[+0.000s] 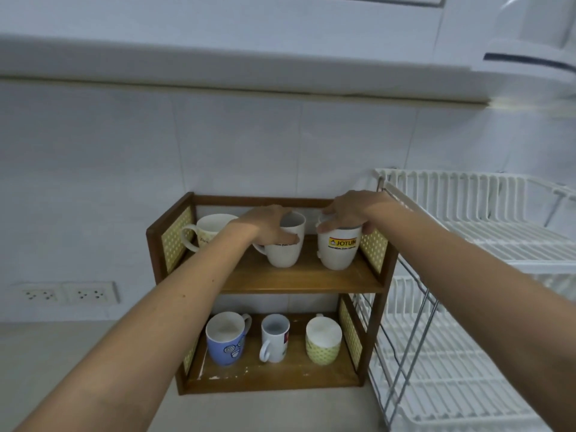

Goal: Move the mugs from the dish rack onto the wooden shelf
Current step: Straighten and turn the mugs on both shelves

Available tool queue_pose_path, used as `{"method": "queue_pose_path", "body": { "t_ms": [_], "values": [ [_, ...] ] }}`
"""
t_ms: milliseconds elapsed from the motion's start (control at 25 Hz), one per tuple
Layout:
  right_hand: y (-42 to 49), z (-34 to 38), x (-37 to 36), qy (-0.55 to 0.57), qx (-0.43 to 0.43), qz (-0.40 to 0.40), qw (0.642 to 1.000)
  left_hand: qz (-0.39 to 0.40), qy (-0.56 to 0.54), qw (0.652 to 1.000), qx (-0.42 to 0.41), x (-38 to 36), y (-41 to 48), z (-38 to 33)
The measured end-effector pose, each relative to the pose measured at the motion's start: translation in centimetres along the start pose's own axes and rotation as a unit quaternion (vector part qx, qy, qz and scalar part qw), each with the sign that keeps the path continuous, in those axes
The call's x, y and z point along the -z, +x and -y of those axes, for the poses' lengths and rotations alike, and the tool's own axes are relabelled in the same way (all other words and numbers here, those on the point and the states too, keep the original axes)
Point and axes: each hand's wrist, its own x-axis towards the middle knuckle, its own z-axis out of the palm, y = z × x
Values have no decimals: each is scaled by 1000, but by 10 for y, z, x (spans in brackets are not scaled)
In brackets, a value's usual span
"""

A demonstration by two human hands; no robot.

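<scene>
Setting down what look like the last two mugs, both at once. The left hand (268, 221) has its grip wrapped around a plain white mug (285, 244) in the middle of the top board of the wooden shelf (299, 280), thumb across the front and fingers over the rim. The right hand (349, 210) holds the white mug with the yellow JOTUN logo (338, 246) from above, fingers pinching the rim, just right of the first one. Both mugs seem to be sitting on the board already, though I can't tell for sure whether their full weight is down.

As for progress, I'd say it's nearly done. A cream mug (205, 230) sits at the far left of the top board, partly behind the left forearm. The lower board has three more: a blue patterned mug (226, 339) on the left, a small white mug (274, 338) in the middle and an upside-down yellow dotted mug (323, 341) on the right. The dish rack (467, 238) stands right of the shelf on the table (46, 353), and every tier I can see has no mugs in it. What's left is basically letting go of these two.
</scene>
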Motion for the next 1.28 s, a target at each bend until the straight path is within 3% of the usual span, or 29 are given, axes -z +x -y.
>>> {"method": "queue_pose_path", "body": {
  "t_ms": [80, 160, 200, 240, 280, 320, 360, 400, 480, 560, 640, 720, 880, 1120, 1280],
  "values": [
    [-4, 4, -2, -19, -27, 4, 999, -32, 23, 999, -18, -2, -13, -4],
    [-15, 13, -13, -43, -53, -69, 995, -154, 33, 982, -101, -16, -38, -2],
    [-22, 19, -30, -23, -53, -171, 984, -231, 30, 958, -167, -30, -55, 2],
    [-30, 26, -52, 19, -28, -310, 950, -287, 41, 924, -248, -47, -72, 9],
    [-41, 35, -79, 63, 29, -420, 905, -300, 65, 892, -330, -67, -90, 22],
    [-55, 46, -103, 103, 98, -462, 876, -264, 105, 873, -395, -87, -105, 37],
    [-62, 56, -128, 120, 165, -443, 873, -199, 147, 871, -425, -105, -116, 52],
    [-62, 64, -152, 122, 216, -365, 898, -128, 172, 886, -411, -119, -121, 66],
    [-40, 80, -191, 101, 228, -160, 955, -30, 152, 951, -267, -141, -115, 86],
    [-4, 89, -215, 91, 181, -52, 978, 53, 99, 991, -79, -155, -96, 103],
    [29, 94, -227, 72, 159, 10, 985, 188, 105, 976, -12, -165, -77, 114],
    [54, 99, -234, 56, 182, 54, 980, 262, 85, 961, -12, -168, -64, 119],
    [79, 107, -238, 42, 245, 111, 962, 273, 62, 959, 34, -170, -49, 124],
    [86, 114, -233, -22, 193, 109, 975, 223, 163, 952, 134, -175, -46, 110],
    [91, 110, -230, 9, 203, 134, 970, 310, 152, 938, -3, -155, -47, 129]
  ]
}}
